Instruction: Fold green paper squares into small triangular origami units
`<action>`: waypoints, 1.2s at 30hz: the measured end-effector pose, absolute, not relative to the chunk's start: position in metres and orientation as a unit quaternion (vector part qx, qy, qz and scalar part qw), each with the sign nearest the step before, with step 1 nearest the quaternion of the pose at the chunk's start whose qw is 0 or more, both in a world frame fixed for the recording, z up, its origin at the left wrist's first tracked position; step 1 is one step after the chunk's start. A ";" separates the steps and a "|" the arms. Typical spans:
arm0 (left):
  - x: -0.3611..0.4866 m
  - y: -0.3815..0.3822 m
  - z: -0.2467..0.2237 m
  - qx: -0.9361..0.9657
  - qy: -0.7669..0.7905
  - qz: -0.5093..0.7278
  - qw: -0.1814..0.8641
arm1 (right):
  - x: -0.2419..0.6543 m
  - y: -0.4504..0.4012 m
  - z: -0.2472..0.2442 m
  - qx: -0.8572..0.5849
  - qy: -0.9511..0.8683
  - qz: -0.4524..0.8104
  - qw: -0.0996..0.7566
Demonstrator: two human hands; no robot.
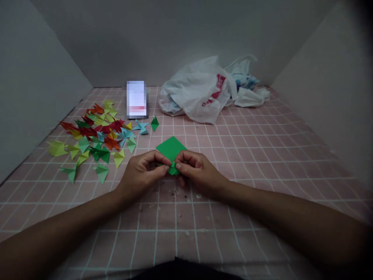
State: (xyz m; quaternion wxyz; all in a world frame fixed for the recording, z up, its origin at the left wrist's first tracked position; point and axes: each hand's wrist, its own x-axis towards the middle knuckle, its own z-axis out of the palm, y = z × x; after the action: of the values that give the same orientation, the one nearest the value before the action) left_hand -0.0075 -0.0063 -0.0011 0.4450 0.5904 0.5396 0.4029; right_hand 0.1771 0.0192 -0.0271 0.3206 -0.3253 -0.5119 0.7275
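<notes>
- Green origami paper stands diamond-wise between the hands, one corner toward twelve o'clock.
- Left hand and right hand both pinch its lower fold, equally near.
- Folded paper pieces lie scattered around ten o'clock.

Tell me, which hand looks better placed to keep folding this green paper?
Probably the right hand: its fingertips sit on the small folded corner of the green paper, while the left hand pinches just beside it, though both are close.
</notes>
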 end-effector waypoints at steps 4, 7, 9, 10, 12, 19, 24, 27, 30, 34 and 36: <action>-0.007 -0.007 0.001 0.600 0.537 0.400 0.438 | 0.177 0.018 -0.027 -0.325 -0.509 0.728 0.323; -0.007 -0.007 0.001 0.611 0.533 0.391 0.436 | 0.177 0.017 -0.027 -0.321 -0.504 0.734 0.323; -0.007 -0.006 0.001 0.622 0.531 0.384 0.428 | 0.177 0.016 -0.028 -0.319 -0.499 0.740 0.319; -0.008 -0.006 0.001 0.628 0.530 0.382 0.422 | 0.178 0.016 -0.028 -0.318 -0.497 0.742 0.319; -0.009 -0.006 0.000 0.641 0.528 0.378 0.409 | 0.178 0.016 -0.029 -0.317 -0.499 0.742 0.316; -0.011 -0.006 -0.001 0.667 0.521 0.366 0.388 | 0.178 0.015 -0.030 -0.309 -0.511 0.746 0.295; -0.010 -0.006 0.000 0.663 0.508 0.373 0.404 | 0.178 0.015 -0.031 -0.299 -0.506 0.752 0.297; -0.012 -0.005 0.000 0.668 0.504 0.371 0.403 | 0.178 0.017 -0.029 -0.301 -0.505 0.743 0.318; -0.014 -0.002 -0.002 0.679 0.492 0.366 0.404 | 0.179 0.018 -0.027 -0.299 -0.507 0.734 0.340; -0.017 0.001 -0.006 0.698 0.466 0.361 0.405 | 0.180 0.019 -0.026 -0.294 -0.507 0.729 0.353; -0.019 0.002 -0.006 0.710 0.456 0.360 0.398 | 0.181 0.020 -0.026 -0.292 -0.506 0.733 0.350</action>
State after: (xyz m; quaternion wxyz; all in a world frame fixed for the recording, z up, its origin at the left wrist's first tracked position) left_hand -0.0189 0.0023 -0.0064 0.3981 0.7104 0.4556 0.3596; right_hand 0.1811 0.0199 -0.0264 0.3498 -0.2922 -0.5055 0.7326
